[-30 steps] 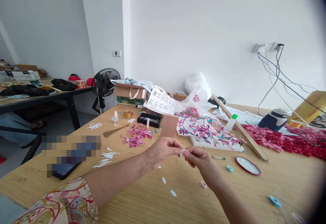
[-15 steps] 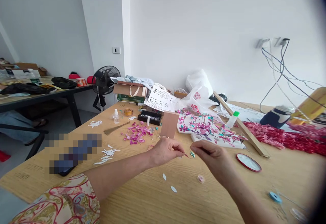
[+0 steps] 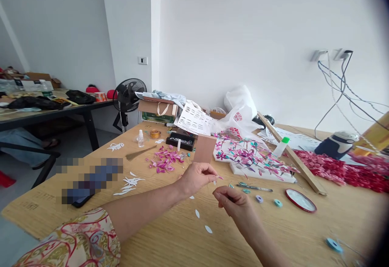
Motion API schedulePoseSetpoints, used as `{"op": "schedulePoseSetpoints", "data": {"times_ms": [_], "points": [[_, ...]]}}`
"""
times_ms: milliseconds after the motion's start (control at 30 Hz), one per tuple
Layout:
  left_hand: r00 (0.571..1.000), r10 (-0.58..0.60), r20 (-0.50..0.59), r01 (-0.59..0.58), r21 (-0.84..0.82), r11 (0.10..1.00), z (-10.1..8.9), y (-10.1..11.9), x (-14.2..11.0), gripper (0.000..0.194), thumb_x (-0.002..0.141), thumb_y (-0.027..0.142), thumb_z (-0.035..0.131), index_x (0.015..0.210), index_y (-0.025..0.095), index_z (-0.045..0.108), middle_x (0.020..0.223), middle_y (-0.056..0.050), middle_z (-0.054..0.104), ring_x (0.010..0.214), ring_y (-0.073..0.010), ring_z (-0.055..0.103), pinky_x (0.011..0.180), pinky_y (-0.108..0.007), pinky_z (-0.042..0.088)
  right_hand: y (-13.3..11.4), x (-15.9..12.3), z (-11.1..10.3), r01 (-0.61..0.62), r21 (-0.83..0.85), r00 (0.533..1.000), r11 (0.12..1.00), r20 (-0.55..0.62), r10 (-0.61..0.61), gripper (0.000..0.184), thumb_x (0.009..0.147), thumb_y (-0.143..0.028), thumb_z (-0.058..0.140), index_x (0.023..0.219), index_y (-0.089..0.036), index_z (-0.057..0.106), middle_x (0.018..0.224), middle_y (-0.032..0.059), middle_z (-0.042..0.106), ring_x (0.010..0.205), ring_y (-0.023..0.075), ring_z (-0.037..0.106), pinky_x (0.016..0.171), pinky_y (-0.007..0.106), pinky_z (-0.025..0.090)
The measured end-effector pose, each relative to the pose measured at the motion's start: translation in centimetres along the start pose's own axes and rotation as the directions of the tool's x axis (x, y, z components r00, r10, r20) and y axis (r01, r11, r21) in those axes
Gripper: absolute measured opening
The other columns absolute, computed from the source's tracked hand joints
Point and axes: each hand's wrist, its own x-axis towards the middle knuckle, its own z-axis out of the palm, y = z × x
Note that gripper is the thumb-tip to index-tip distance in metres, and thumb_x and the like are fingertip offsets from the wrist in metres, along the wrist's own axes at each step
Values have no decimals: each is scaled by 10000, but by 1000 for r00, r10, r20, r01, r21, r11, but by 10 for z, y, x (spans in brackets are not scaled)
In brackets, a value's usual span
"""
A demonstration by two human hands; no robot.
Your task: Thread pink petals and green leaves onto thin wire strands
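Note:
My left hand [image 3: 197, 180] is closed in a pinch over the table, with a small white piece [image 3: 214, 182] showing at its fingertips. Lower and to the right, my right hand [image 3: 235, 204] is also pinched; whatever it holds is too fine to make out. The fingertips of the two hands are a short way apart. Below them, white leaf-shaped pieces [image 3: 208, 229] lie on the wooden table [image 3: 170, 238]. Just beyond my right hand are a pen [image 3: 257, 187], small green-edged leaf pieces [image 3: 246, 191], a lilac spool [image 3: 259, 198] and a teal spool [image 3: 277, 203].
Pink petals [image 3: 165, 159] lie behind my left hand, near an upright brown board [image 3: 205, 148]. Pink-purple flower sprays [image 3: 252, 153] rest on white foam. A wooden bar [image 3: 293, 157], a red-rimmed round dish [image 3: 300, 200] and a blue spool [image 3: 334, 245] are to the right.
My right hand has moved down and left, uncovering the pen and spools behind it. My left hand stays nearly in place, still pinching. The view has shifted slightly.

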Motion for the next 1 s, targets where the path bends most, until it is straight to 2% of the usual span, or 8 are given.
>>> {"op": "schedulePoseSetpoints", "data": {"times_ms": [100,200,367,500,667,800,900,1000], "points": [[993,116,36,-121,271,955,-1,-3,1,73,677,172,569,658,139,631,675,-12,610,683,-125,530,656,-220,377,-14,-4,-9,161,-243,986,957,-13,-169,223,741,-338,494,603,-196,595,533,-10,493,515,127,441,491,233,337],[976,132,174,-188,362,913,-3,-1,-2,82,684,160,567,666,154,647,658,-3,612,681,-123,527,665,-218,375,-28,2,-27,227,-351,969,909,-8,-245,208,750,-325,495,629,-206,616,572,-1,540,551,138,468,532,244,352],[943,-4,332,6,-5,1000,-3,7,-8,123,667,237,610,714,133,653,657,-18,610,635,-109,516,604,-208,380,-25,22,-43,90,-131,996,987,27,-87,215,664,-385,578,568,-194,601,493,-25,471,467,104,371,451,234,286],[977,-46,207,96,-237,967,-1,7,-9,152,619,259,657,661,119,615,626,-1,577,621,-95,501,636,-215,382,-4,23,-28,-86,164,993,983,88,72,289,631,-453,610,573,-172,576,458,-57,394,389,51,215,389,208,141],[998,-46,43,52,-153,987,-1,-2,-1,136,638,253,627,655,121,599,626,1,573,634,-104,502,633,-217,378,8,9,-1,-166,280,986,946,68,153,291,629,-462,614,641,-173,580,458,-62,407,373,43,203,381,198,126],[998,59,-8,-57,165,985,-3,-9,3,100,676,225,577,673,139,627,672,-10,605,663,-122,524,634,-219,377,-2,-1,2,-56,78,998,995,15,55,242,674,-413,567,611,-180,590,477,-33,444,424,86,345,417,217,268],[983,159,90,-179,314,932,-4,-8,2,87,685,174,561,657,147,639,664,-5,609,676,-123,530,653,-213,372,-15,0,-13,119,-162,992,979,-7,-122,205,717,-349,528,615,-195,617,521,-17,479,512,121,428,496,234,333],[970,122,208,-179,284,942,-4,-4,-2,88,685,168,566,673,147,651,618,2,591,633,-110,509,621,-206,363,-27,9,-32,173,-271,984,947,0,-180,195,716,-337,528,618,-203,630,516,-18,479,523,126,426,506,239,324]]}}
